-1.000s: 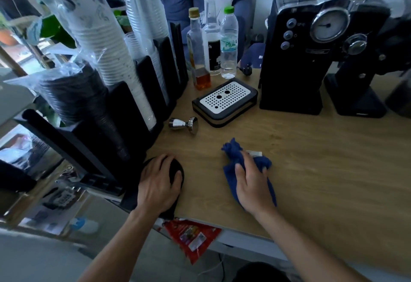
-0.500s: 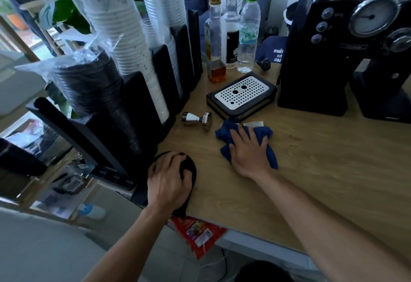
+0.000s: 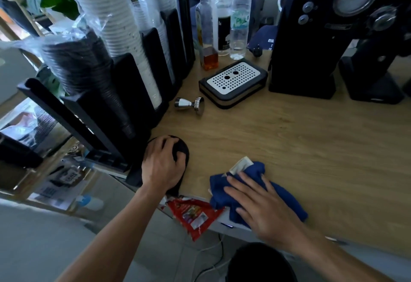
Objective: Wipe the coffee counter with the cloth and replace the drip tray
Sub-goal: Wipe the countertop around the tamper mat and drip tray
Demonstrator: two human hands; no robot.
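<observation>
Crumpled blue cloth [image 3: 284,195] at counter [image 3: 311,148] edge; perforated drip tray [image 3: 233,81] beside machine [image 3: 311,43].

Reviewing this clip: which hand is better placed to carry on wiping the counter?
The right hand, probably. It lies flat on the blue cloth at the near edge of the counter, with bare wood ahead of it. The left hand rests on a black object by the cup rack, away from the cloth.

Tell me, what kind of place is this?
Probably a small coffee bar or drinks counter. A black espresso machine stands on the wooden counter, tall stacks of paper cups sit in a holder, and a metal tamper lies beside the drip tray.
</observation>
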